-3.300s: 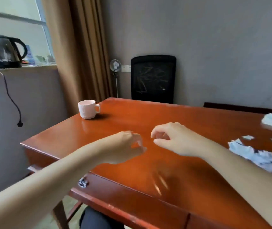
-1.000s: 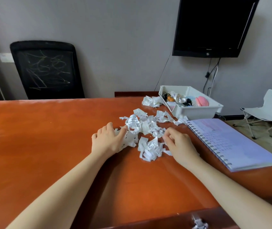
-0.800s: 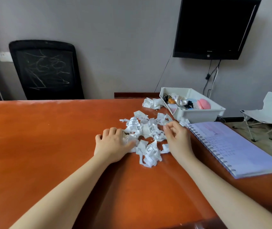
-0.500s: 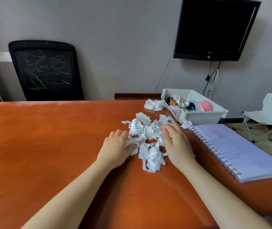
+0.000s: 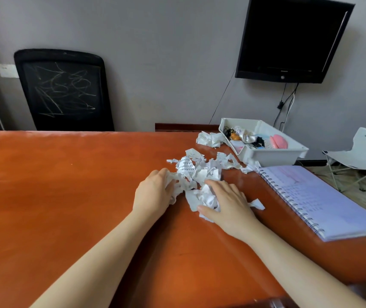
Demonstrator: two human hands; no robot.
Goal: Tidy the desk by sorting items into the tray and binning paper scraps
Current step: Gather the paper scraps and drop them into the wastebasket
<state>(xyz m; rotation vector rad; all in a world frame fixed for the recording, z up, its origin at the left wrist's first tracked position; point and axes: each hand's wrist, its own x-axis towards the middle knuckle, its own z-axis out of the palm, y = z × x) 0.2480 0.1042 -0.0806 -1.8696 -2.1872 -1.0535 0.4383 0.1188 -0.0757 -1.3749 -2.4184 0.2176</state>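
A pile of torn white paper scraps (image 5: 196,172) lies in the middle of the orange-brown desk (image 5: 66,185). My left hand (image 5: 153,193) cups the pile's left side, fingers curled into the paper. My right hand (image 5: 228,201) lies over the near right part of the pile, with scraps bunched between thumb and fingers. One loose scrap (image 5: 257,204) sits just right of that hand. A smaller clump of scraps (image 5: 208,138) lies by the white tray (image 5: 268,156), which holds a pink brush (image 5: 277,141) and other small items.
An open spiral notebook (image 5: 324,196) lies at the desk's right edge, in front of the tray. A black chair back (image 5: 64,90) stands behind the desk, and a dark screen (image 5: 288,38) hangs on the wall. A white folding chair (image 5: 362,156) is at the far right.
I turned from the desk's left end with the mug to the scraps. Both hands have since drawn the pile together, the right hand sliding left over it.
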